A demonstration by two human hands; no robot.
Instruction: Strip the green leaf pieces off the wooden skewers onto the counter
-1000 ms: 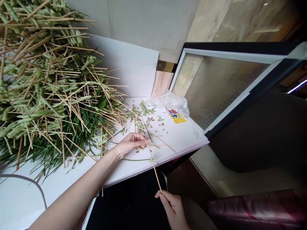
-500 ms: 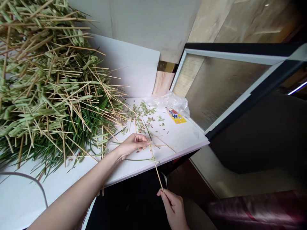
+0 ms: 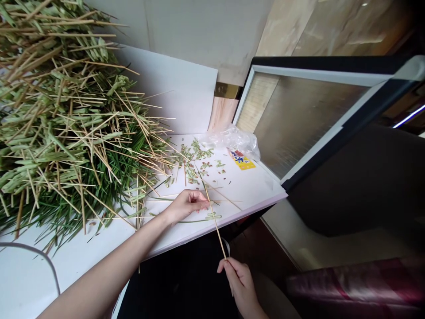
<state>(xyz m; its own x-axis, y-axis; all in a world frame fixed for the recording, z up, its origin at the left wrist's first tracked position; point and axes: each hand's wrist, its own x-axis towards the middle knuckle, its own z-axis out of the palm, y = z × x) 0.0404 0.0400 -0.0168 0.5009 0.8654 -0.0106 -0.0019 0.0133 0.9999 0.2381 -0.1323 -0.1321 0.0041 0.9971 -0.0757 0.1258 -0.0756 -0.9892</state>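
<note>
A thin wooden skewer (image 3: pixel 219 237) slants between my two hands over the front edge of the white table (image 3: pixel 232 195). My left hand (image 3: pixel 192 204) pinches its upper part, fingertips closed. Lower down, my right hand (image 3: pixel 239 279) grips its bottom end, beyond the table edge. Short green bean pieces (image 3: pixel 213 215) sit across the skewer just below my left fingertips. Cut bean pieces and small brown beans (image 3: pixel 201 150) lie scattered behind my left hand, with loose skewers among them.
A tall heap of skewered green beans (image 3: pixel 66 119) over long green leaves fills the left side. Behind are a clear plastic bag (image 3: pixel 235 139) and a yellow packet (image 3: pixel 244 162). A framed glass panel (image 3: pixel 305 115) stands at the right.
My left hand has shifted slightly down and right along the skewer, and my right hand is slightly higher. The bean pieces on the skewer sit a little higher. The view has shifted slightly.
</note>
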